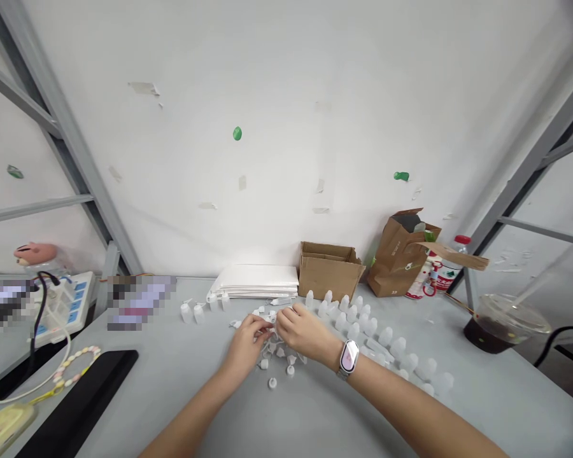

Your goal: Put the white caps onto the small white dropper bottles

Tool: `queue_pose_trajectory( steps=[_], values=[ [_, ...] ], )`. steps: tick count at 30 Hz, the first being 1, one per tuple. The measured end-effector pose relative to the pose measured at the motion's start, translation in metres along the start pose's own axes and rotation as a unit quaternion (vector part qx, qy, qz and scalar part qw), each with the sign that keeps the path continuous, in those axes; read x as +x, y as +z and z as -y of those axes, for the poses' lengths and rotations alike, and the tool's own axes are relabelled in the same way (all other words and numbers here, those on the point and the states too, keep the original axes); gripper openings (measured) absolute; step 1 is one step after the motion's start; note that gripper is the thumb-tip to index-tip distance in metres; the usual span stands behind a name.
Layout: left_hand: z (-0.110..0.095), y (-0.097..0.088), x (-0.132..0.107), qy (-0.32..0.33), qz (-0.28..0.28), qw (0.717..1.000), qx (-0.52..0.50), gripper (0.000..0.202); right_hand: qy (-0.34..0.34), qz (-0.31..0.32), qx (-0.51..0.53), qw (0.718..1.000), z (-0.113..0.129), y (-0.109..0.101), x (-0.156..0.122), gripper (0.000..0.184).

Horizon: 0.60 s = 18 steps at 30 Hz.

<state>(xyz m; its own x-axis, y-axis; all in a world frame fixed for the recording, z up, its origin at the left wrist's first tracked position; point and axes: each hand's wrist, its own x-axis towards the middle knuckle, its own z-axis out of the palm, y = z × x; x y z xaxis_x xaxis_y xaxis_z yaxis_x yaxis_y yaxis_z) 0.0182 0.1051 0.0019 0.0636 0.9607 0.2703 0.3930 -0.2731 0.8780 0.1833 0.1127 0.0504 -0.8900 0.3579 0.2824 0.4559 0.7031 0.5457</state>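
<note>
My left hand [249, 340] and my right hand [300, 332] meet over a scatter of small white caps [273, 367] on the grey table [181, 375]. Both hands have their fingers curled and pinched together; what they pinch is too small to name. A watch [349, 357] sits on my right wrist. Several small white bottles [363, 324] stand in rows just right of my right hand. A few more white bottles [198, 312] stand to the left.
A stack of white bags [260, 281], an open cardboard box [328, 268] and a brown paper bag [403, 254] line the wall. A lidded drink cup [503, 323] stands right. A power strip [60, 302], a black pad [83, 397] and a bead string [76, 364] lie left.
</note>
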Motion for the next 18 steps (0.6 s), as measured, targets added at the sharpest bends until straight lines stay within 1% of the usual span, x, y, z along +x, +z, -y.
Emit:
queue_pose_trajectory(
  steps=[3,5,8,10,11,12,13,14,15,16,17,18],
  values=[
    [-0.002,-0.001,0.000,-0.013,-0.002,1.000,-0.023,0.012,0.021,0.004,0.007,1.000,-0.002,0.000,-0.002,0.013],
    [-0.003,-0.001,0.000,-0.019,-0.014,0.999,-0.040,0.012,0.042,0.010,0.008,0.999,-0.004,0.001,-0.003,0.014],
    [-0.005,-0.003,0.000,-0.032,-0.037,0.996,-0.074,0.021,0.070,0.013,0.015,0.997,-0.005,0.003,-0.005,0.014],
    [-0.006,-0.004,0.001,-0.055,-0.049,0.992,-0.099,0.028,0.114,-0.002,0.051,0.992,-0.004,0.006,-0.008,0.010],
    [-0.007,-0.005,0.002,-0.071,-0.054,0.989,-0.116,0.031,0.159,-0.016,0.086,0.983,-0.003,0.008,-0.010,0.010],
    [-0.008,-0.006,0.003,-0.088,-0.058,0.985,-0.137,0.033,0.218,-0.034,0.135,0.966,-0.002,0.010,-0.013,0.012],
    [-0.009,-0.007,0.004,-0.104,-0.060,0.980,-0.160,0.034,0.286,-0.055,0.196,0.936,0.001,0.013,-0.015,0.017],
    [-0.010,-0.008,0.005,-0.117,-0.062,0.974,-0.182,0.035,0.353,-0.074,0.266,0.894,0.004,0.015,-0.018,0.020],
    [-0.011,-0.009,0.006,-0.126,-0.061,0.970,-0.201,0.036,0.406,-0.087,0.338,0.845,0.007,0.017,-0.020,0.023],
    [-0.011,-0.009,0.006,-0.130,-0.059,0.966,-0.214,0.036,0.440,-0.096,0.403,0.797,0.011,0.019,-0.021,0.025],
    [-0.012,-0.010,0.007,-0.131,-0.058,0.964,-0.223,0.037,0.458,-0.103,0.456,0.756,0.015,0.020,-0.022,0.026],
    [-0.012,-0.010,0.007,-0.133,-0.057,0.963,-0.229,0.037,0.465,-0.107,0.499,0.723,0.018,0.021,-0.023,0.026]
  ],
)
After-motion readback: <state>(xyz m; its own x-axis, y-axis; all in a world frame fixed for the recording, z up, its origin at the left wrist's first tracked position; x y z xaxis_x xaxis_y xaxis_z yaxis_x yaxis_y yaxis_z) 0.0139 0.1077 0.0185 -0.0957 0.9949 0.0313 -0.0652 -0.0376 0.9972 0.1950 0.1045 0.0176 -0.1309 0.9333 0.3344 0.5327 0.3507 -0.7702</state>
